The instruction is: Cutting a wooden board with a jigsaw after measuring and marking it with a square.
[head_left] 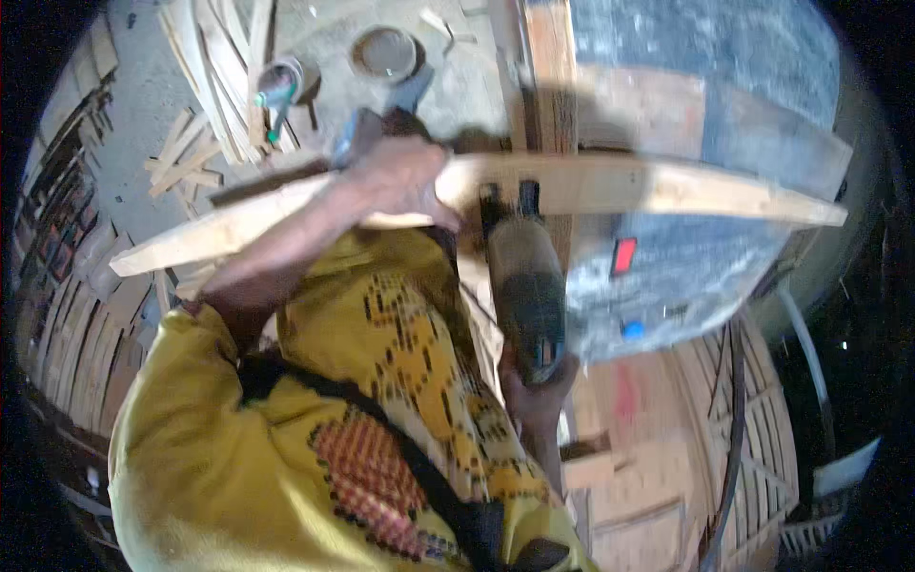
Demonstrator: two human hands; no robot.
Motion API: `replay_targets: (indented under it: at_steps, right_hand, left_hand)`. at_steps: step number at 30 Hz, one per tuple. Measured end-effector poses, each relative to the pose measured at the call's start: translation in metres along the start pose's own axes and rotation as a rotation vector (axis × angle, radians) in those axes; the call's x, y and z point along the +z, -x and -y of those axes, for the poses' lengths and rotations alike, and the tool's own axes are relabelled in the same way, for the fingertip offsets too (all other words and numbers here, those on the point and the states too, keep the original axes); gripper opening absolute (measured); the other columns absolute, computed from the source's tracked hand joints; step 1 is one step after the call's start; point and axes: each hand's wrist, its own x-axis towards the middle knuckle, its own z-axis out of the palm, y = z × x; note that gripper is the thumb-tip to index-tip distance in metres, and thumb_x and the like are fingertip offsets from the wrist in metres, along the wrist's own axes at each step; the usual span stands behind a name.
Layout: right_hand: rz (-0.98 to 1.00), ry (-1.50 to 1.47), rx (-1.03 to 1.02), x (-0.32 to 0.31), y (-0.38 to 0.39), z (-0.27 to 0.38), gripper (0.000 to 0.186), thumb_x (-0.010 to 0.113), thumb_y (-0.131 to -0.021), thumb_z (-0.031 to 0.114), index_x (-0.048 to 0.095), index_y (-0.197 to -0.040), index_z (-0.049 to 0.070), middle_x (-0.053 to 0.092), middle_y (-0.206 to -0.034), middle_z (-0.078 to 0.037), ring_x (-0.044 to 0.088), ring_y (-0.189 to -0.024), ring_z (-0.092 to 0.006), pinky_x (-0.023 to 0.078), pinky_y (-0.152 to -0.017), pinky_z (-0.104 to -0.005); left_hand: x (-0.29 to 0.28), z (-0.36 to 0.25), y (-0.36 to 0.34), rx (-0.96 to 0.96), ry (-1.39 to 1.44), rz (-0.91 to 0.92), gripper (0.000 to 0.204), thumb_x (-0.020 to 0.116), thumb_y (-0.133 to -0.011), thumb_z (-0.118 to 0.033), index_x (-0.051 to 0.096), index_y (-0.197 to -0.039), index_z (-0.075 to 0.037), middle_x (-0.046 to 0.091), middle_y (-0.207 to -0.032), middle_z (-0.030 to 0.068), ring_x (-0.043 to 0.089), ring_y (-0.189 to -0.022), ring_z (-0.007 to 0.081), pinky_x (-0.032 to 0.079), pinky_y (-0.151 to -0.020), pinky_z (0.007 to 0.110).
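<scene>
A long pale wooden plank [610, 186] lies crosswise in front of me. Its right part passes over a timber beam and a blue-grey worktop. My left hand [405, 176] is closed over the plank left of its middle, thumb on the near edge. Below the plank, my right hand [538, 386] grips the rear of a dark, elongated power tool [529, 300]. Two black prongs at the tool's front overlap the plank's near face. The point where the tool meets the wood is partly hidden. Most of my right fingers are covered by the tool body.
A timber beam [553, 86] runs away from me beside the worktop [658, 286], which bears a small red piece and a blue one. On the floor at far left are long wood strips [214, 76], a cup-like container [281, 81] and a round bowl [384, 52]. Dark cable [736, 429] hangs at right.
</scene>
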Motion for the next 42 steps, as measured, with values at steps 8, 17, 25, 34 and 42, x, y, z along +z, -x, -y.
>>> replay_targets:
  at_steps: [8, 17, 25, 34, 42]
  right_hand:
    - [-0.042, -0.001, -0.003, 0.005, 0.002, -0.01, 0.038, 0.074, -0.074, 0.023, 0.062, -0.102, 0.001, 0.068, -0.08, -0.008, 0.065, -0.067, -0.0163, 0.053, -0.065, -0.0322]
    - [-0.037, 0.041, 0.04, 0.006, 0.009, -0.022, 0.049, 0.079, -0.07, 0.021, 0.06, -0.111, 0.003, 0.066, -0.092, -0.01, 0.064, -0.078, -0.0242, 0.049, -0.071, -0.0359]
    - [-0.113, 0.148, -0.027, 0.006, 0.011, -0.026, 0.045, 0.079, -0.069, 0.022, 0.06, -0.105, 0.004, 0.066, -0.087, -0.008, 0.063, -0.076, -0.0252, 0.048, -0.072, -0.0385]
    - [-0.092, 0.111, -0.05, 0.005, 0.007, -0.023, 0.042, 0.079, -0.069, 0.022, 0.059, -0.102, 0.005, 0.064, -0.09, -0.008, 0.061, -0.076, -0.0264, 0.044, -0.076, -0.038]
    - [0.067, 0.169, 0.026, -0.004, 0.001, -0.016, 0.063, 0.081, -0.074, 0.013, 0.04, -0.119, -0.002, 0.053, -0.108, -0.014, 0.056, -0.094, -0.0189, 0.048, -0.079, -0.0343]
  left_hand:
    - [-0.002, 0.005, 0.006, 0.138, 0.032, -0.19, 0.067, 0.083, -0.066, -0.055, 0.062, -0.087, 0.006, 0.067, -0.077, 0.0261, 0.067, -0.08, 0.0455, 0.053, -0.073, 0.052]
    - [-0.004, 0.007, 0.008, 0.12, 0.056, -0.171, 0.059, 0.082, -0.068, -0.048, 0.065, -0.083, 0.006, 0.068, -0.08, 0.0277, 0.067, -0.08, 0.0448, 0.054, -0.074, 0.051]
    - [0.002, 0.014, 0.004, 0.151, 0.056, -0.227, 0.053, 0.083, -0.065, -0.043, 0.067, -0.08, 0.005, 0.068, -0.076, 0.0255, 0.068, -0.076, 0.0435, 0.055, -0.069, 0.05]
    - [-0.005, 0.008, 0.006, 0.129, 0.044, -0.203, 0.062, 0.083, -0.065, -0.054, 0.067, -0.083, 0.003, 0.069, -0.079, 0.0246, 0.068, -0.078, 0.0435, 0.054, -0.071, 0.051]
    - [-0.007, 0.007, 0.006, 0.112, 0.049, -0.183, 0.061, 0.083, -0.066, -0.051, 0.064, -0.089, 0.003, 0.069, -0.082, 0.0242, 0.068, -0.083, 0.0431, 0.054, -0.074, 0.052]
